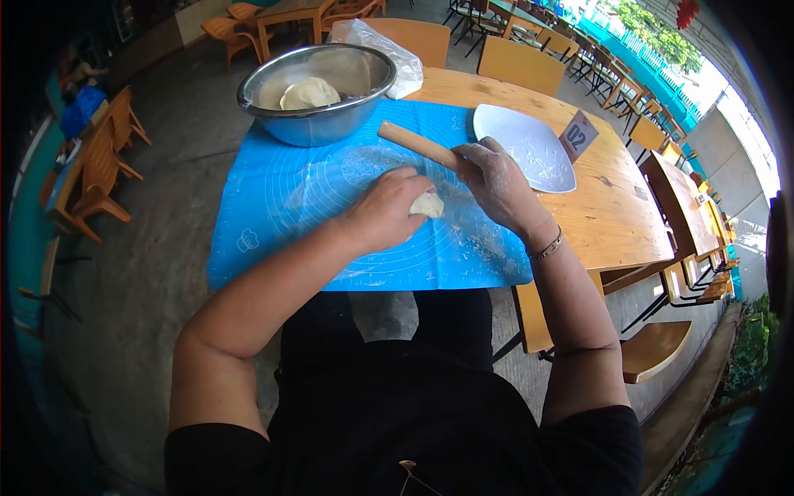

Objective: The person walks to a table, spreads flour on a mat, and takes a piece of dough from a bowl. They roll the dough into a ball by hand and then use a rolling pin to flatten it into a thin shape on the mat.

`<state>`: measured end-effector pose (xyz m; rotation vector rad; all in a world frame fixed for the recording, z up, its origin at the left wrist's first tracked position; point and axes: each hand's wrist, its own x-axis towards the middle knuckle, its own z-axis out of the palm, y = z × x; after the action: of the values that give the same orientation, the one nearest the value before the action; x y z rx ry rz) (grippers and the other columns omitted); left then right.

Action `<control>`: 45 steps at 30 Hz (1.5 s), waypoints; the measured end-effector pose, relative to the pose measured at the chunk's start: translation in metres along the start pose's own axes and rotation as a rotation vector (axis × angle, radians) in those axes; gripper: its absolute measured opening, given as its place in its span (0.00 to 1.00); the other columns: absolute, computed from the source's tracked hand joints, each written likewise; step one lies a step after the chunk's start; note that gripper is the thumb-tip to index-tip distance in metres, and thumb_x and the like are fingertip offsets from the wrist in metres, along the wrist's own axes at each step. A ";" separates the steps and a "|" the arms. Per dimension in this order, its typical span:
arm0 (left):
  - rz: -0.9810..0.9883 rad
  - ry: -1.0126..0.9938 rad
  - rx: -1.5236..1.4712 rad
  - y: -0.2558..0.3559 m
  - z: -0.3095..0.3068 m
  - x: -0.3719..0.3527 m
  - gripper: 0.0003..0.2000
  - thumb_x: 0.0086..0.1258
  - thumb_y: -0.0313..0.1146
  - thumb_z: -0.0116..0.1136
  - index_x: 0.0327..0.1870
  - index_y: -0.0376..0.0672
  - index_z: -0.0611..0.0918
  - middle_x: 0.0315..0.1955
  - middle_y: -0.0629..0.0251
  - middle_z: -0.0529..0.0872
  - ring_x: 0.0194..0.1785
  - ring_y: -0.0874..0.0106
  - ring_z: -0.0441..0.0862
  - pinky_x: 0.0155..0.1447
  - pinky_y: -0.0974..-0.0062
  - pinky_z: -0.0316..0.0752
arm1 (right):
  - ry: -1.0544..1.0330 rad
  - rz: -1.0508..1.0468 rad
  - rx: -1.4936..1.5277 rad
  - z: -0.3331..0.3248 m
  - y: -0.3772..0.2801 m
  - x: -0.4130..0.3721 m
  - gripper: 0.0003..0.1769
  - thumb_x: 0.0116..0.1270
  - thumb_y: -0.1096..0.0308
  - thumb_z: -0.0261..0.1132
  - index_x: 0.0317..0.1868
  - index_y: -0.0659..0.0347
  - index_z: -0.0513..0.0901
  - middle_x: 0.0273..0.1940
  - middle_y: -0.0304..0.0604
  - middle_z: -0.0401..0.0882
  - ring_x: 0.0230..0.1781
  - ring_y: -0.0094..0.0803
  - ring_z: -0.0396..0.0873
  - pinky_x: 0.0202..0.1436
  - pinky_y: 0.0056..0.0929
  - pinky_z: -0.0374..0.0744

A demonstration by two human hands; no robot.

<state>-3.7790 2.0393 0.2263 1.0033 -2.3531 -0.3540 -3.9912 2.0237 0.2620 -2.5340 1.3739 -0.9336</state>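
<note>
My left hand (394,207) is closed around a small piece of pale dough (428,205), which shows past the fingers just above the blue baking mat (281,198). In my floured right hand (495,178) is a wooden rolling pin (418,145), gripped at one end and slanting up to the left over the mat. White flour is scattered over the middle and right of the mat. A larger ball of dough (309,94) rests inside the steel bowl (331,124) on the mat's far left corner.
A white plate (529,145) dusted with flour stands right of the mat, beside a sign (578,135) marked 02. Behind the bowl lies a clear plastic bag (401,62). Chairs and other tables surround this wooden table (624,207).
</note>
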 end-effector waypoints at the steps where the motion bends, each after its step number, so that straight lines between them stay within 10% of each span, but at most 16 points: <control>1: -0.010 0.023 -0.010 0.001 -0.004 -0.003 0.23 0.54 0.30 0.70 0.53 0.34 0.81 0.49 0.49 0.81 0.54 0.52 0.79 0.60 0.61 0.74 | 0.013 -0.020 0.011 -0.004 -0.003 0.000 0.11 0.67 0.72 0.61 0.48 0.64 0.83 0.38 0.53 0.76 0.38 0.50 0.78 0.45 0.42 0.77; 14: -0.195 0.018 -0.108 0.017 -0.072 -0.024 0.24 0.59 0.34 0.70 0.57 0.35 0.80 0.56 0.48 0.81 0.59 0.55 0.79 0.64 0.62 0.73 | -0.077 -0.012 0.050 0.008 -0.011 -0.005 0.13 0.67 0.72 0.62 0.50 0.66 0.82 0.40 0.54 0.76 0.40 0.52 0.78 0.47 0.43 0.77; 18: 0.165 0.011 0.048 -0.004 -0.016 -0.013 0.22 0.60 0.35 0.68 0.55 0.36 0.81 0.51 0.51 0.83 0.58 0.55 0.77 0.63 0.59 0.71 | -0.018 -0.004 0.034 -0.001 -0.006 -0.001 0.12 0.67 0.71 0.63 0.49 0.66 0.81 0.40 0.55 0.76 0.41 0.53 0.78 0.48 0.43 0.77; 20: 0.017 -0.180 0.125 0.002 -0.007 -0.005 0.21 0.60 0.33 0.67 0.53 0.34 0.81 0.47 0.49 0.83 0.54 0.52 0.79 0.60 0.57 0.72 | -0.018 0.017 0.031 -0.008 -0.007 -0.004 0.12 0.67 0.71 0.63 0.48 0.66 0.81 0.40 0.55 0.77 0.41 0.53 0.78 0.48 0.43 0.77; 28: -0.302 0.131 0.094 0.025 0.008 -0.013 0.25 0.55 0.43 0.73 0.47 0.31 0.81 0.39 0.45 0.84 0.46 0.49 0.82 0.53 0.58 0.76 | -0.005 0.039 0.044 -0.008 -0.003 -0.015 0.12 0.67 0.69 0.63 0.48 0.66 0.81 0.41 0.55 0.77 0.41 0.54 0.78 0.47 0.45 0.77; 34: -0.482 0.306 -0.249 -0.009 -0.003 -0.009 0.23 0.70 0.47 0.60 0.46 0.29 0.81 0.35 0.48 0.86 0.44 0.59 0.85 0.51 0.64 0.77 | -0.064 0.081 -0.188 0.035 0.012 -0.012 0.12 0.67 0.70 0.63 0.48 0.65 0.82 0.41 0.53 0.77 0.43 0.51 0.78 0.50 0.42 0.77; 37: -0.715 0.064 -0.235 -0.009 -0.015 -0.002 0.27 0.71 0.53 0.57 0.48 0.30 0.81 0.38 0.48 0.85 0.48 0.59 0.84 0.54 0.66 0.76 | -0.040 -0.064 -0.302 0.047 0.020 -0.006 0.10 0.66 0.69 0.62 0.45 0.64 0.82 0.39 0.51 0.77 0.44 0.49 0.77 0.51 0.43 0.76; 40: -0.529 -0.088 0.183 0.029 -0.004 -0.006 0.32 0.62 0.59 0.63 0.45 0.30 0.80 0.41 0.48 0.84 0.49 0.55 0.83 0.54 0.64 0.76 | -0.014 -0.086 -0.327 0.049 0.019 -0.002 0.09 0.67 0.68 0.60 0.39 0.64 0.82 0.36 0.52 0.77 0.42 0.49 0.77 0.50 0.45 0.75; 45: -0.554 -0.172 0.119 0.022 0.005 0.005 0.28 0.54 0.43 0.70 0.49 0.30 0.77 0.46 0.45 0.83 0.50 0.55 0.83 0.54 0.64 0.76 | 0.083 0.069 -0.058 0.030 0.005 -0.005 0.21 0.73 0.60 0.59 0.58 0.65 0.80 0.48 0.56 0.81 0.50 0.48 0.78 0.55 0.38 0.76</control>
<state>-3.7975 2.0506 0.2338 1.7449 -2.2260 -0.5274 -3.9800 2.0193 0.2333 -2.4976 1.5228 -1.0117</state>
